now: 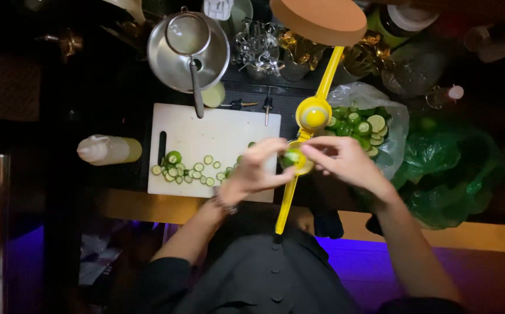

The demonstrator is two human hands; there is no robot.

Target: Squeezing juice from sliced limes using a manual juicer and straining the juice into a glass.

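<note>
I am putting a lime piece (292,157) into the yellow squeezer (305,136) beside the white board (217,136). My left hand (258,168) and right hand (345,163) both pinch it. I think closing the squeezer comes next.

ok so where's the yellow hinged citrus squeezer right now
In the head view the yellow hinged citrus squeezer lies open right of centre, between the white cutting board and a clear bag of lime pieces, with the left hand and right hand at its lower cup.
</note>
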